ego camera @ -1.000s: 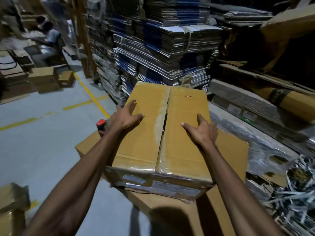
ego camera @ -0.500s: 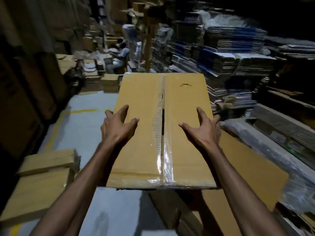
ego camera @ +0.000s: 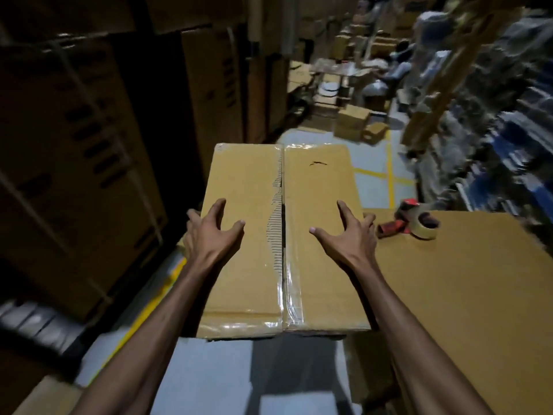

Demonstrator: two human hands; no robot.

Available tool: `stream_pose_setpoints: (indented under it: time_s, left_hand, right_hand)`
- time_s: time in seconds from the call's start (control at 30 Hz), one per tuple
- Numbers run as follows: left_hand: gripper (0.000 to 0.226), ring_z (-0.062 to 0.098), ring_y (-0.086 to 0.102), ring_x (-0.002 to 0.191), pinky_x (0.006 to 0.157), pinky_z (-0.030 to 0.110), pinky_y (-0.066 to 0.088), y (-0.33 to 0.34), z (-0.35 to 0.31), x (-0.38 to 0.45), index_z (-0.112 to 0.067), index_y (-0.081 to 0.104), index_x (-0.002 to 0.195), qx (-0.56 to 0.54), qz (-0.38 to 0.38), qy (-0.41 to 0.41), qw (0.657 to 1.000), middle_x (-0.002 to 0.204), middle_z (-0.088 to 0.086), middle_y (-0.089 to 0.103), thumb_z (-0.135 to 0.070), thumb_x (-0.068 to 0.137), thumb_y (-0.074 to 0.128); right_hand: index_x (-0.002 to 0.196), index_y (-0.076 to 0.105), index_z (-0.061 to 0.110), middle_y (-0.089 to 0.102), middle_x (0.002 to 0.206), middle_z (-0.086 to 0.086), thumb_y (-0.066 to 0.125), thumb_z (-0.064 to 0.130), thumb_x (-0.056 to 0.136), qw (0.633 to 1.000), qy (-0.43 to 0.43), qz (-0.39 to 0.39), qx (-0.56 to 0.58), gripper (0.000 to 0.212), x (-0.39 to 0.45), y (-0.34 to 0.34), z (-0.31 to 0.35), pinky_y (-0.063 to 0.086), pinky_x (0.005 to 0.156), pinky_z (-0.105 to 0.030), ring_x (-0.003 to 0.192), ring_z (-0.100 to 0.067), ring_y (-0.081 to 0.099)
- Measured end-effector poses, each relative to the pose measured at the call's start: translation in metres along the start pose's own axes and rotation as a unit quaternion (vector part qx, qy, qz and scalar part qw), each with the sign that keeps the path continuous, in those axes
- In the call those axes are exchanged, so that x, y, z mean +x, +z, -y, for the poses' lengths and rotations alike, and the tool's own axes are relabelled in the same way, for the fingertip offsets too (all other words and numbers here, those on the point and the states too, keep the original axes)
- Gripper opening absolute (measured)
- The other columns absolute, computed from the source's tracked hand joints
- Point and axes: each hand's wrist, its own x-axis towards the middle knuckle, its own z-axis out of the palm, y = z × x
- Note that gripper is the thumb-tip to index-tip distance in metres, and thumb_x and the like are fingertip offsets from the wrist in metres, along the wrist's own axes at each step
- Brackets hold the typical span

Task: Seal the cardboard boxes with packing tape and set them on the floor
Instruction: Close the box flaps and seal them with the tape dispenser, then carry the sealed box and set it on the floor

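Squarely between left hand [ego camera: 209, 235] and right hand [ego camera: 348, 235], box [ego camera: 281, 244].

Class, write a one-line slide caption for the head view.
Both hands, left and right, carry a taped cardboard box above the floor.

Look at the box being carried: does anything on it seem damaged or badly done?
Yes. Along the centre seam of the cardboard box, the paper skin is torn away, baring corrugation. The clear tape looks wrinkled, and a small tear marks the right flap.
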Motion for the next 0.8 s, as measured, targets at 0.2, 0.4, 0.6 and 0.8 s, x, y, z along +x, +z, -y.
stream_pose_setpoints:
  time_s: [0.2,0.4,0.6,0.8]
  left_hand:
    - [0.074,0.042,0.05,0.125,0.105,0.052,0.044,0.019,0.055,-0.011,-0.049,0.043,0.15,0.022,-0.043,-0.109,0.993,0.131,0.01,0.038,-0.073,0.082,0.062]
    - [0.076,0.046,0.051,0.124,0.099,0.05,0.047,0.041,0.101,-0.011,-0.046,0.043,0.15,0.041,-0.072,-0.205,0.975,0.129,0.014,0.04,-0.073,0.081,0.062]
    - [0.076,0.048,0.048,0.129,0.099,0.053,0.048,0.054,0.145,0.021,-0.045,0.04,0.152,0.056,-0.089,-0.273,0.956,0.139,0.02,0.04,-0.072,0.084,0.063]
    - [0.084,0.047,0.047,0.128,0.1,0.055,0.047,0.073,0.197,0.08,-0.042,0.037,0.153,0.033,-0.112,-0.343,0.932,0.14,0.018,0.039,-0.075,0.078,0.059]
  right_hand:
    - [0.158,0.036,0.044,0.032,0.137,-0.011,0.075,0.076,0.071,0.99,-0.081,0.111,0.0,0.1,0.039,0.075,0.0,0.037,0.113,-0.049,0.129,-0.041,0.043]
    - [0.157,0.037,0.044,0.034,0.134,-0.012,0.075,0.078,0.069,0.971,-0.134,0.198,-0.018,0.101,0.071,0.143,0.008,0.039,0.112,-0.049,0.125,-0.042,0.045]
    - [0.157,0.034,0.047,0.033,0.139,-0.014,0.073,0.082,0.069,0.943,-0.173,0.283,-0.034,0.103,0.116,0.228,0.031,0.041,0.111,-0.053,0.129,-0.044,0.045]
    - [0.158,0.031,0.047,0.026,0.152,-0.022,0.076,0.078,0.07,0.912,-0.201,0.353,-0.053,0.104,0.162,0.322,0.071,0.039,0.114,-0.054,0.137,-0.046,0.038]
